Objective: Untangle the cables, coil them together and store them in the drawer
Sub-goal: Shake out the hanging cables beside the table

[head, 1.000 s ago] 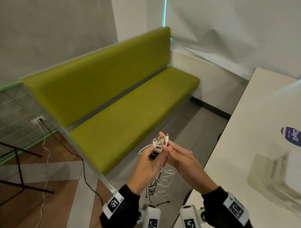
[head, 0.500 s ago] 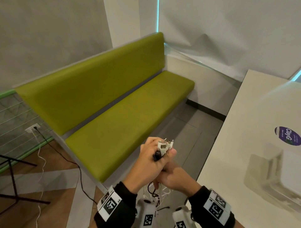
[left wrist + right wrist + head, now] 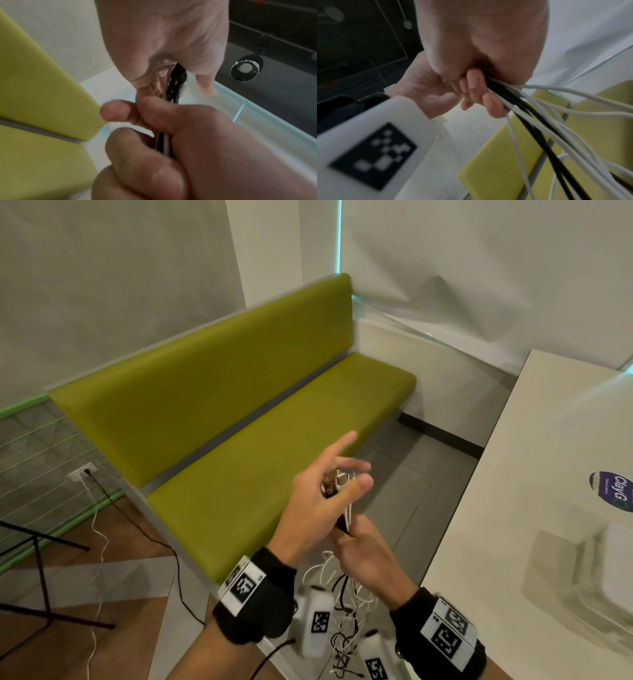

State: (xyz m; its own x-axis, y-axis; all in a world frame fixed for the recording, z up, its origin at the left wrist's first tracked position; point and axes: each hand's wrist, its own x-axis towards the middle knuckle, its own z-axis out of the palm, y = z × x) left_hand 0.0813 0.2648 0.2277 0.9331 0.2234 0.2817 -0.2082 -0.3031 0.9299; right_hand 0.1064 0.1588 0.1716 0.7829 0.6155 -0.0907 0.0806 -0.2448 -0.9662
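Biggest thing here is the green padded seat (image 3: 260,446) along the wall, with a matching backrest, taking up most of the head view. To the right there's a white bench (image 3: 534,508) with a round purple sticker (image 3: 613,496) on it and a pale, washed-out box shape nearer the camera that I can't make out. On the left, a wall socket (image 3: 82,473) has a black lead and a white lead running down across the wood floor (image 3: 113,546), next to the legs of a black stand (image 3: 41,570).

Both hands are up in front of the seat, held over the floor, not over the bench. The left hand (image 3: 318,501) has its thumb and curled fingers pinching the plug ends of the cables (image 3: 346,604), index finger sticking out straight. The right hand (image 3: 363,556) sits just below it, touching it, fingers wrapped round the same bunch a bit further down. The right wrist view shows that grip well: fingers (image 3: 474,86) curled over a mix of white and black cables (image 3: 539,124) that fan out below the fist. From there they hang down in loose tangled loops between the two wrists, which both wear black cuffs with marker tags.
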